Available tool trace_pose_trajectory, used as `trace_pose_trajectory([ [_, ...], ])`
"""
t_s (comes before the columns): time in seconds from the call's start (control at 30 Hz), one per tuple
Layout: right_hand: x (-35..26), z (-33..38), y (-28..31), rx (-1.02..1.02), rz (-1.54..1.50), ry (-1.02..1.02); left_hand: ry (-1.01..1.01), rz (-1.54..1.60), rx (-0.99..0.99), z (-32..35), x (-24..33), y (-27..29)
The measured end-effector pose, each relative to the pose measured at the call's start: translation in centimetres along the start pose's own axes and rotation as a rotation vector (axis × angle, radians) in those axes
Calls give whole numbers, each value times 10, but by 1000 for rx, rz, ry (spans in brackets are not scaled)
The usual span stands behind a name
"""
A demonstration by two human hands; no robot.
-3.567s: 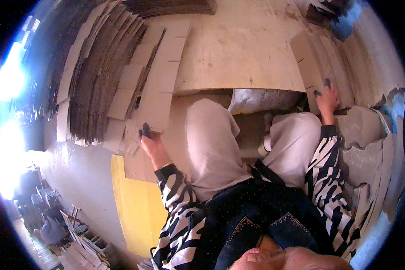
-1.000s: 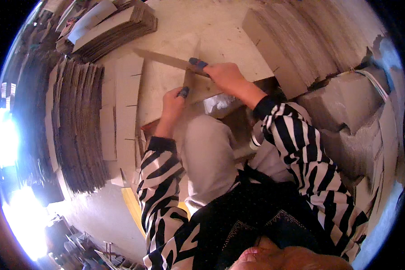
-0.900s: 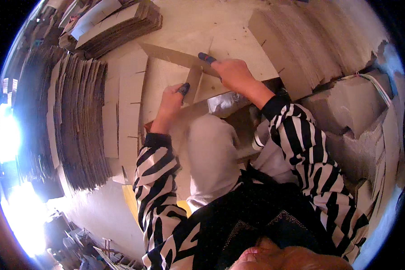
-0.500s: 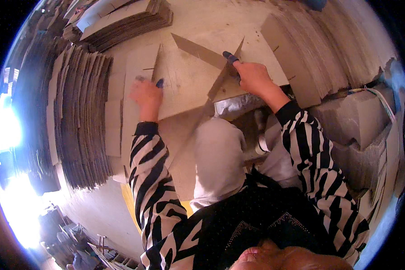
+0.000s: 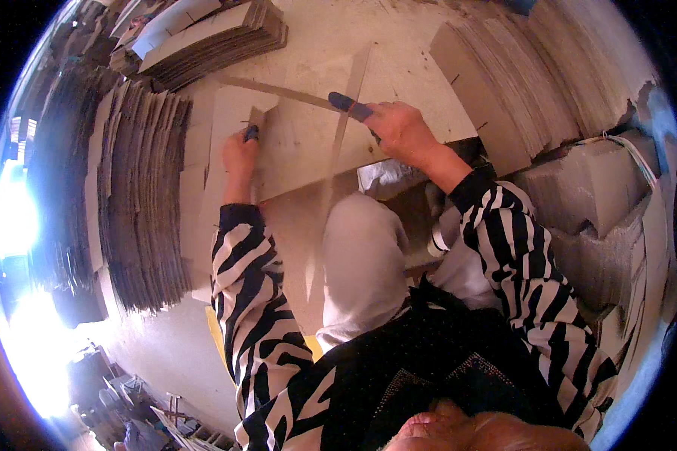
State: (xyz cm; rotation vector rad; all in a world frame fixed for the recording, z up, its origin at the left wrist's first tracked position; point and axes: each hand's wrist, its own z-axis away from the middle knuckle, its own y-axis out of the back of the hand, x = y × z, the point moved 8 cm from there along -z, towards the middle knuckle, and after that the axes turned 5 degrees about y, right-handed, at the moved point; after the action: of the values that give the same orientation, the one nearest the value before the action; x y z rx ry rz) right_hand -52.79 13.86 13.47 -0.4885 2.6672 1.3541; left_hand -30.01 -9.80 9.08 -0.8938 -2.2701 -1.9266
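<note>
Between the finger and thumb of my right hand are two cardboard strips crossed in an X, held above the table. One strip reaches left; the other runs toward my knee and is blurred. A dark blue cover is on the pointing finger. My left hand, with a dark cover on its thumb, is closed at the edge of a slotted cardboard sheet on the table's left side. That edge is tilted up; the fingers beneath are partly hidden.
A tall row of cardboard sheets stands on the left. Another cardboard stack lies at the far left of the pale table. Slotted sheets lean at the right, above cardboard bundles. My knee is close to the table's front edge.
My right hand has moved left with the crossed strips, which have swung toward the left hand. The left hand has closed on the sheet's edge, which now tilts up.
</note>
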Motion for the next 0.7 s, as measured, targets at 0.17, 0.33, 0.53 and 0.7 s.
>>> trace_pose_trajectory([
  [0.17,25,15,-6,-118,84,-57,199,545,-311,5,38,-81],
  [0.33,39,26,-2,-244,133,-182,205,633,-365,12,63,-80],
  [0.53,51,13,-31,-361,113,-320,-104,364,-345,17,66,-16],
  [0.7,116,37,-20,-432,131,-506,-99,403,-476,54,107,6],
])
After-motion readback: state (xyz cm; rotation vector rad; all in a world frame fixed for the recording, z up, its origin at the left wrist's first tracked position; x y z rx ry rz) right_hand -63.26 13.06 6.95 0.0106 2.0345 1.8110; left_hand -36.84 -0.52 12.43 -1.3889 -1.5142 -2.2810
